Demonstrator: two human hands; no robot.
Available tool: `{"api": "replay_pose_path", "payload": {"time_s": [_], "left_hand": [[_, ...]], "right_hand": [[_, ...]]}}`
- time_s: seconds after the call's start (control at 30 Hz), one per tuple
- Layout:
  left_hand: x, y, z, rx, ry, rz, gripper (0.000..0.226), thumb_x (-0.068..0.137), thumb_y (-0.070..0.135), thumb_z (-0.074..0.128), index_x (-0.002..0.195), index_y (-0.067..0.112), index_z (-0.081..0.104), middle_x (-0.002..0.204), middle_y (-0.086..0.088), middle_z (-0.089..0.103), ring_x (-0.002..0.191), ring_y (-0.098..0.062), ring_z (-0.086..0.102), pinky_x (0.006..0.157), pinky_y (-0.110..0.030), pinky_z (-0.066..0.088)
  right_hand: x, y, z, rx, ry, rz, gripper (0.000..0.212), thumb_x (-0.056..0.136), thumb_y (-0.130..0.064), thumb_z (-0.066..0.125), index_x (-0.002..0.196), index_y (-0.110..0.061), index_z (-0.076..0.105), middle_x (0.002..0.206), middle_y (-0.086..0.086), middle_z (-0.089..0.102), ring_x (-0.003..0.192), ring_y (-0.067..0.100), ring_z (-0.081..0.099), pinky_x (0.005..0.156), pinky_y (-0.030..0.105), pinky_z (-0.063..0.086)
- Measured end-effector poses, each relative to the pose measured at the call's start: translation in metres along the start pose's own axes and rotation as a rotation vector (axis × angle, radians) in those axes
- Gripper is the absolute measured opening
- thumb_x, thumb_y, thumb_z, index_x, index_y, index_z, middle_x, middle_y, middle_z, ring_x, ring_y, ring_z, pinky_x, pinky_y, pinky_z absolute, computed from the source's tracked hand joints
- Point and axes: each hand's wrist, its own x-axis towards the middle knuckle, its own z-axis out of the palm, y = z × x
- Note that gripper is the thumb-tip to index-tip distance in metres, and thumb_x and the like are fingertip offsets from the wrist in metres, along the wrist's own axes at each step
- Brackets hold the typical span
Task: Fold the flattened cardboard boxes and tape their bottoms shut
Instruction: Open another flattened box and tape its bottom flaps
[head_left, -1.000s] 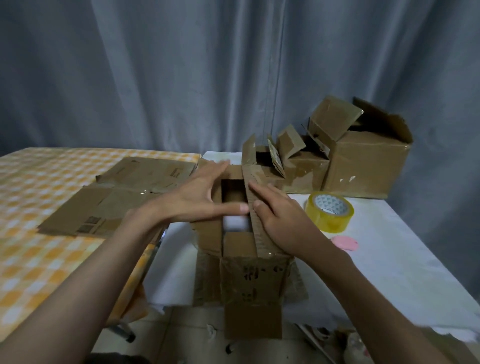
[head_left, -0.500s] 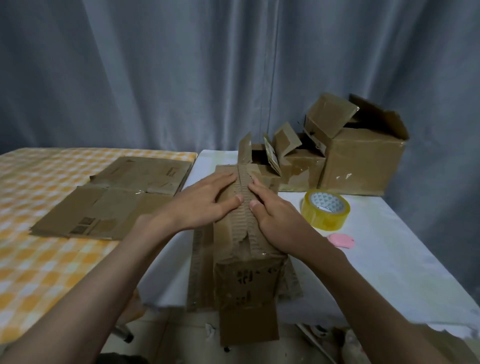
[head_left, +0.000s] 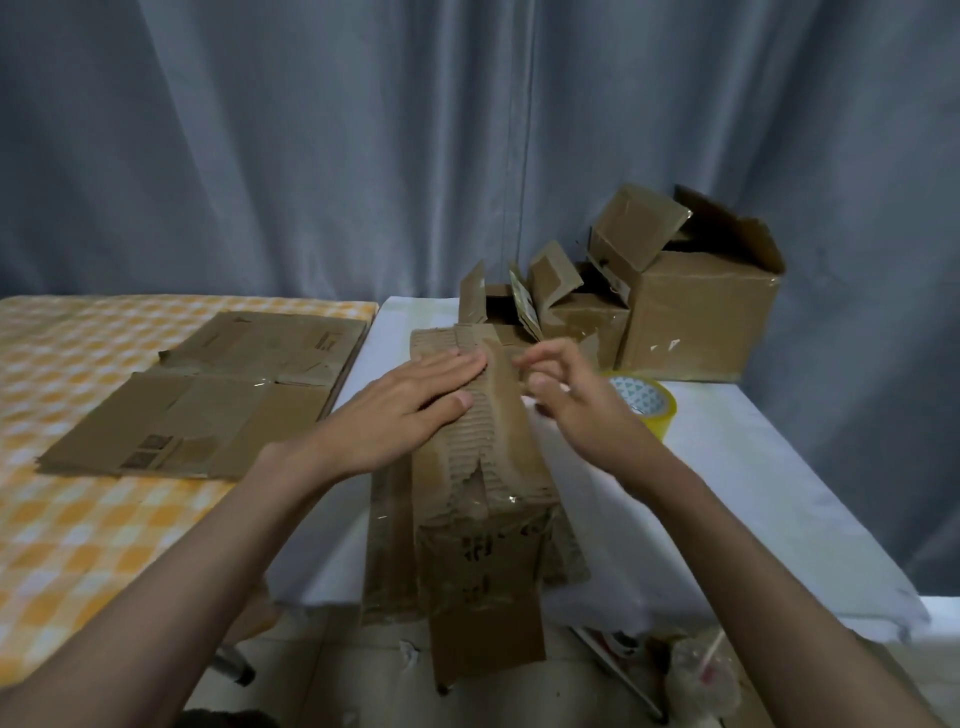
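- Worn brown cardboard box (head_left: 483, 519): stands on the near edge of the white-covered table (head_left: 737, 499), folded flaps facing up.
- Left hand (head_left: 410, 410): fingers straight, palm pressing flat on the closed flaps.
- Right hand (head_left: 576, 400): just right of the box, fingers loosely curled, holding nothing.
- Yellow roll of tape (head_left: 647, 402): on the table, partly hidden behind the right hand.
- Flattened brown cardboard boxes (head_left: 218, 395): lie on the orange-checked cloth (head_left: 67, 519) to the left.

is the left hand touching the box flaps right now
Touching. The head view shows the left hand lying flat with straight fingers on the closed flaps of the box.
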Motion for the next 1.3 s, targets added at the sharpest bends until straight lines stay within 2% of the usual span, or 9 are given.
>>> {"api": "replay_pose_path", "payload": {"time_s": [0.13, 0.3, 0.4, 0.63, 0.8, 0.9, 1.0, 1.07, 1.3], "left_hand": [[-0.004, -0.004, -0.008, -0.076, 0.004, 0.022, 0.054, 0.098, 0.035, 0.024, 0.151, 0.035, 0.036, 0.157, 0.021, 0.030, 0.143, 0.012, 0.022, 0.120, -0.015, 0.012], [-0.005, -0.011, -0.025, -0.323, -0.024, 0.030, 0.059, 0.088, 0.008, 0.041, 0.143, 0.027, 0.050, 0.153, 0.017, 0.041, 0.144, 0.002, 0.030, 0.122, -0.027, 0.021], [-0.001, -0.016, -0.040, -0.178, -0.236, 0.041, 0.081, 0.086, -0.013, 0.052, 0.149, 0.035, 0.038, 0.157, 0.024, 0.028, 0.146, 0.008, 0.017, 0.119, -0.014, 0.012], [0.010, -0.015, -0.057, 0.040, -0.360, 0.027, 0.103, 0.072, 0.006, 0.085, 0.149, 0.048, 0.031, 0.154, 0.036, 0.024, 0.143, 0.013, 0.017, 0.123, -0.024, 0.013], [0.007, -0.012, -0.055, 0.082, -0.251, 0.041, 0.098, 0.063, 0.031, 0.090, 0.146, 0.047, 0.039, 0.151, 0.034, 0.031, 0.142, 0.013, 0.021, 0.118, -0.013, 0.014], [0.002, -0.007, -0.048, 0.185, -0.154, 0.130, 0.095, 0.067, 0.053, 0.081, 0.150, 0.036, 0.038, 0.154, 0.025, 0.029, 0.143, 0.009, 0.020, 0.112, -0.003, 0.007], [-0.008, -0.005, -0.037, 0.299, -0.054, 0.172, 0.094, 0.074, 0.076, 0.057, 0.152, 0.027, 0.038, 0.155, 0.017, 0.031, 0.145, 0.000, 0.023, 0.119, -0.016, 0.013], [-0.014, -0.003, -0.029, 0.372, 0.029, 0.162, 0.093, 0.078, 0.078, 0.044, 0.152, 0.022, 0.039, 0.154, 0.008, 0.039, 0.144, -0.011, 0.032, 0.120, -0.029, 0.025], [-0.021, 0.025, -0.007, 0.569, 0.087, 0.005, 0.097, 0.082, 0.083, 0.022, 0.156, 0.020, 0.029, 0.157, 0.004, 0.034, 0.139, -0.023, 0.041, 0.112, -0.040, 0.036]], "right_hand": [[0.010, 0.045, -0.039, -0.364, 0.154, 0.234, 0.035, 0.096, -0.007, 0.052, 0.130, -0.015, 0.053, 0.133, 0.005, 0.057, 0.123, 0.029, 0.052, 0.091, 0.035, 0.045], [0.014, 0.097, -0.051, -0.715, 0.006, 0.405, 0.063, 0.077, -0.006, 0.070, 0.137, -0.015, 0.052, 0.143, 0.015, 0.048, 0.132, 0.036, 0.045, 0.107, 0.041, 0.038], [0.014, 0.101, -0.051, -0.808, 0.055, 0.336, 0.043, 0.071, -0.008, 0.073, 0.113, -0.016, 0.066, 0.124, 0.014, 0.060, 0.114, 0.036, 0.055, 0.087, 0.036, 0.044], [0.017, 0.091, -0.061, -0.507, 0.261, 0.259, 0.019, 0.084, -0.010, 0.064, 0.103, -0.014, 0.068, 0.100, 0.014, 0.069, 0.096, 0.037, 0.061, 0.074, 0.036, 0.045], [0.004, 0.074, -0.063, -0.234, 0.302, 0.239, 0.017, 0.091, -0.008, 0.066, 0.107, -0.010, 0.070, 0.099, 0.008, 0.069, 0.099, 0.028, 0.063, 0.089, 0.042, 0.051], [-0.001, 0.074, -0.063, -0.181, 0.300, 0.262, 0.020, 0.091, -0.010, 0.067, 0.110, -0.015, 0.071, 0.101, 0.004, 0.069, 0.101, 0.024, 0.063, 0.090, 0.040, 0.052], [-0.002, 0.076, -0.064, -0.112, 0.307, 0.276, 0.019, 0.091, -0.009, 0.067, 0.106, -0.020, 0.071, 0.102, 0.005, 0.071, 0.100, 0.024, 0.065, 0.088, 0.041, 0.054], [-0.003, 0.076, -0.066, -0.073, 0.308, 0.282, 0.019, 0.091, -0.009, 0.067, 0.105, -0.023, 0.070, 0.103, 0.006, 0.072, 0.099, 0.024, 0.066, 0.087, 0.041, 0.054], [0.002, 0.068, -0.069, 0.019, 0.312, 0.208, 0.020, 0.094, -0.007, 0.063, 0.109, -0.019, 0.068, 0.103, 0.007, 0.071, 0.096, 0.022, 0.065, 0.075, 0.027, 0.049]]}}
